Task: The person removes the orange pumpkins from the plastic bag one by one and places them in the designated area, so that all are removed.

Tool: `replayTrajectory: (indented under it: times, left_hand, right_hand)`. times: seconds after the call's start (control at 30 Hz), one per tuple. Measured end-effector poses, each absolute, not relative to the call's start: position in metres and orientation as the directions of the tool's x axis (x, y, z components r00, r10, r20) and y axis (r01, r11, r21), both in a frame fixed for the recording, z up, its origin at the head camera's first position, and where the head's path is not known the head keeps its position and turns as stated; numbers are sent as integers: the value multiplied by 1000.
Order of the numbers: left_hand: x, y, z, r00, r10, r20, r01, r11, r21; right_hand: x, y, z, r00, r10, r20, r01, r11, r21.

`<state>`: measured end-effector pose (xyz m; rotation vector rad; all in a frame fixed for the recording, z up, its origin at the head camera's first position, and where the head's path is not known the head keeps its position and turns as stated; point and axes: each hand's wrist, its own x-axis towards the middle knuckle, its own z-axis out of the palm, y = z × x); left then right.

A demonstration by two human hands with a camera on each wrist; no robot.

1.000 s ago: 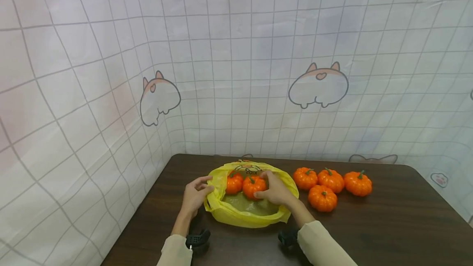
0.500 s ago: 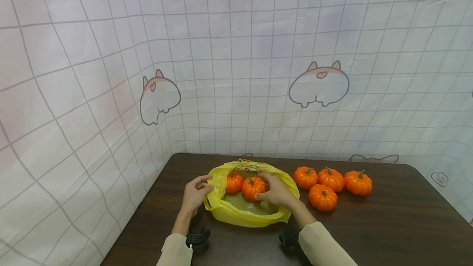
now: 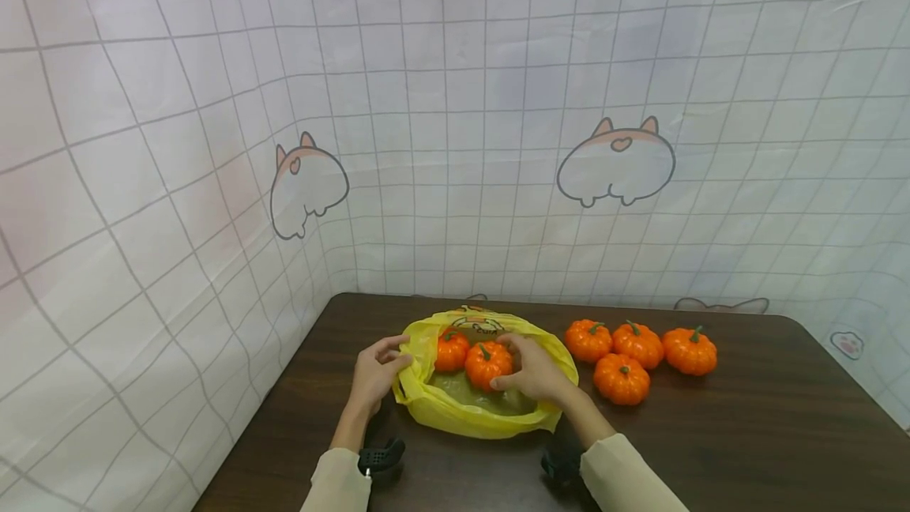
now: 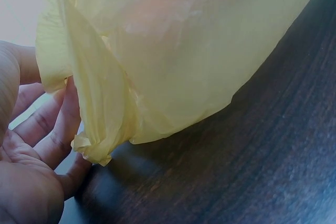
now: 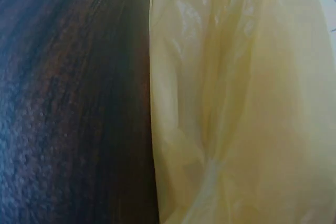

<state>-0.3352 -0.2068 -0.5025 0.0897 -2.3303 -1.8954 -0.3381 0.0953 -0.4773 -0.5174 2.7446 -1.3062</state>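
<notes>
A yellow plastic bag (image 3: 469, 423) lies with its mouth spread on the table. My left hand (image 3: 374, 378) pinches the bag's left rim between thumb and fingers; in the left wrist view, folds of the bag (image 4: 105, 103) hang beside the fingers. Inside the bag are two small orange pumpkins with green stems. The nearer pumpkin (image 3: 486, 370) is gripped from its right side by my right hand (image 3: 535, 374), thumb toward me and fingers behind it. Left of it sits the other pumpkin (image 3: 451, 352). The right wrist view shows only the bag's outer side (image 5: 236, 103) and table, with the hand hidden.
Several more orange pumpkins (image 3: 622, 380) stand on the dark wooden table (image 3: 753, 433) just right of the bag. Behind and to the left hangs a white gridded cloth (image 3: 469, 180) with cartoon dogs, close to the table's edges.
My right hand and the pumpkin in it have shifted slightly toward me. The left hand keeps its place at the bag's rim.
</notes>
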Motion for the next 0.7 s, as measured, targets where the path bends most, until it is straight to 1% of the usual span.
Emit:
replayTrajectory:
  times: [0.23,0.47,0.7]
  left_hand:
    - [-335,-206,-502,-989,-133,65,36,209,977]
    - [-331,-205,-494,-991,-126,42,15,210,978]
    - [-332,-205,-497,-990,-131,56,28,211,977]
  right_hand:
    - [-330,97,-469,-947,-308,88,-257,565,-784]
    - [-322,103,-462,-933,-347,90,-264,494,-829]
    - [-311,118,-459,-921,-373,113,-294,474,-830]
